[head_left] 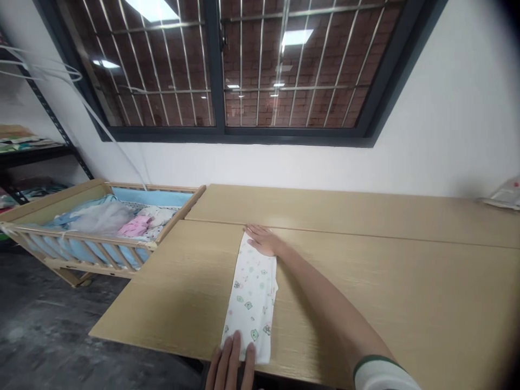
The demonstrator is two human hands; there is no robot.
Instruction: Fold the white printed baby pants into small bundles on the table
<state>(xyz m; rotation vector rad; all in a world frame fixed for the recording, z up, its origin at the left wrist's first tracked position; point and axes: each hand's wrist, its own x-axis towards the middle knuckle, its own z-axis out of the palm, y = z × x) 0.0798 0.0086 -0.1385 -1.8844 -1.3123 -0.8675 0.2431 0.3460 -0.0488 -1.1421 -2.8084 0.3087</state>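
My right hand [263, 241] lies open and flat, fingers together and pointing left, pressing down at the far end of the folded garment [250, 298], partly on the cloth and partly on the table. My left hand [229, 364] is open too, not gripping anything, its fingers [236, 352] spread and resting on the near end, at the bottom edge of my view. Neither hand is clenched; both just hold the cloth flat. The garment is a long, narrow white strip with a small green and pink print, lying straight between my hands, away from me, on the wooden table [365, 303]. A seam [325, 233] runs across the tabletop just past my right hand. My right forearm stretches over the wood from the lower right, with a white sleeve [384, 376] banded in green at the corner of my view. Nothing stands between my hands and the cloth. To the left, just beside the table, is a wooden crib [60, 208] lined with blue padding, holding a pink garment [134, 226], netting [101, 216] and other soft things. Beyond it stands a dark metal shelf [36, 154] with folded cloth — and ahead, a barred window [217, 65] looks onto brick.
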